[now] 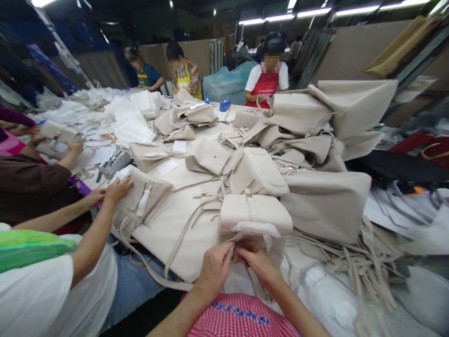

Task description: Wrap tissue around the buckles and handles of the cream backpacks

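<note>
Overhead fluorescent tubes (314,12) burn out to white along the top right, and another lamp (42,2) glares at the top left corner. The ceiling (140,18) between them sinks to near-black. Light falls evenly on the beige flap handbag (254,213); shadows among the stacked bags (302,108) stay soft. White wrapping sheets (129,117) lose fine detail. Wide-angle stretch warps both sides, distant workers look blurred, and pixelation masks 3 heads (275,44).
</note>
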Motion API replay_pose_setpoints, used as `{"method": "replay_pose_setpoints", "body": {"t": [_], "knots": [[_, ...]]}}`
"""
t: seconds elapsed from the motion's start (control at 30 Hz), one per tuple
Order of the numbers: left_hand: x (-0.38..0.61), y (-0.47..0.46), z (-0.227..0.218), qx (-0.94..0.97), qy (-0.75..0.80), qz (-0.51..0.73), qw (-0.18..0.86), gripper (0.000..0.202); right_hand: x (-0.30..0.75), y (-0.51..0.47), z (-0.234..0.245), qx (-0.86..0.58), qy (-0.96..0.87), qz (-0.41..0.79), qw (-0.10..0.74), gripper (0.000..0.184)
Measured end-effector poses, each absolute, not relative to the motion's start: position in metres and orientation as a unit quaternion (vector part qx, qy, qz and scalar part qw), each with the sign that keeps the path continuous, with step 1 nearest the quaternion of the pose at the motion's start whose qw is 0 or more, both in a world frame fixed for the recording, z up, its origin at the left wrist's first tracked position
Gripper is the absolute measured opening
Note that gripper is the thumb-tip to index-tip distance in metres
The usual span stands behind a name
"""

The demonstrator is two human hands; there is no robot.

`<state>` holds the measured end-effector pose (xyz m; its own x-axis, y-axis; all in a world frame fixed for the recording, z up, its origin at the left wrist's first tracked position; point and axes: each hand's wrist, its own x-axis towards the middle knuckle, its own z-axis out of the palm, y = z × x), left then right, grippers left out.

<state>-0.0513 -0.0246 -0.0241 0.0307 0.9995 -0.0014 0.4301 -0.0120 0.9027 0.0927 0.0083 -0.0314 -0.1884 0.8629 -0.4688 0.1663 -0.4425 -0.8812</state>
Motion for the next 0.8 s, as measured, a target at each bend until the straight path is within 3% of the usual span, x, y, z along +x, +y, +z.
{"method": "replay_pose_setpoints", "body": {"t": [0.1, 0.27, 0.8], "knots": [[-0.046, -0.023, -0.025, 0.507, 0.602, 0.398, 0.472, 0.03, 0.092, 0.007, -0.029, -0.57, -0.398, 0.66, 0.284, 0.019], [-0.042, -0.02, -0.028, 0.362, 0.576, 0.436, 0.59, 0.031, 0.089, 0.003, -0.029, -0.573, -0.339, 0.689, 0.286, 0.031], [-0.045, -0.027, -0.031, 0.459, 0.604, 0.417, 0.501, 0.024, 0.089, 0.003, -0.038, -0.463, -0.141, 0.819, 0.309, 0.021]]}}
